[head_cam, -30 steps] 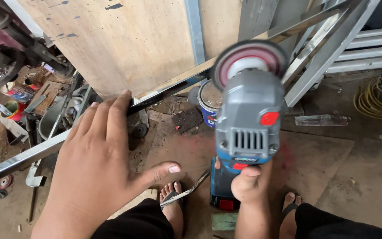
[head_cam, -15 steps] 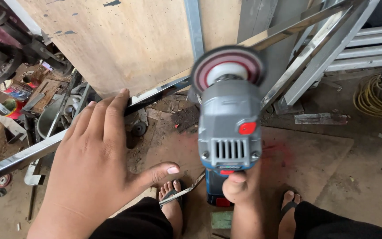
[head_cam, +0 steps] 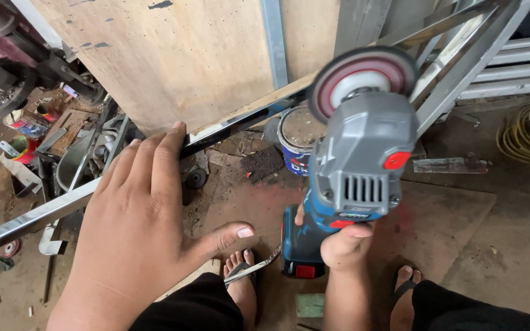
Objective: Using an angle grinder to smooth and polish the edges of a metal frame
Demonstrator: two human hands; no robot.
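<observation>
My right hand [head_cam: 345,242] grips the handle of a grey and blue cordless angle grinder [head_cam: 354,165], held upright in front of me. Its round red and white disc [head_cam: 363,79] sits at the top, close against a long shiny metal bar [head_cam: 234,122] that runs diagonally from lower left to upper right. My left hand [head_cam: 136,227] lies flat with fingers together on that bar, left of the grinder, thumb spread out to the right. My feet in sandals show below on the dirt floor.
A large plywood sheet [head_cam: 179,55] leans behind the bar. A paint can [head_cam: 299,138] stands under the bar by the grinder. Scrap metal and tools [head_cam: 62,147] pile up at left, metal rails [head_cam: 498,67] at upper right, a coiled yellow cable [head_cam: 529,138] at far right.
The grinder shifted left along the bar half a second ago, then back right and slightly up. My left hand has stayed pressed on the bar.
</observation>
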